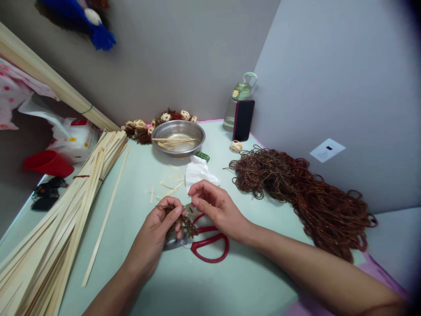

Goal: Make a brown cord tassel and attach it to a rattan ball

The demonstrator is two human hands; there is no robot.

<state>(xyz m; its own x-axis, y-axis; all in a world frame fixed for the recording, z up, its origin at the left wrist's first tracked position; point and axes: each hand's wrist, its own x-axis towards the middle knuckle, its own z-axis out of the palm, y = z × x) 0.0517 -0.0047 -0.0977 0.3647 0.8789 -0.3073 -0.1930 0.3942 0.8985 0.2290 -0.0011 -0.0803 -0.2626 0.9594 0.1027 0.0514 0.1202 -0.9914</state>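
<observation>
My left hand (157, 228) is closed around a small brown bundle of cord (186, 224) just above the table. My right hand (213, 205) pinches something thin at the top of that bundle, fingertips pressed together against the left thumb. Red-handled scissors (210, 242) lie on the pale green table (210, 281) directly under both hands. A crumpled white tissue (199, 174) sits just beyond my right hand.
A big heap of brown cord (309, 193) fills the right side. Long bamboo strips (59, 228) lie at the left. A metal bowl (179, 137) with sticks, small woven balls (164, 118), a bottle (239, 98) and a phone (243, 119) stand at the back.
</observation>
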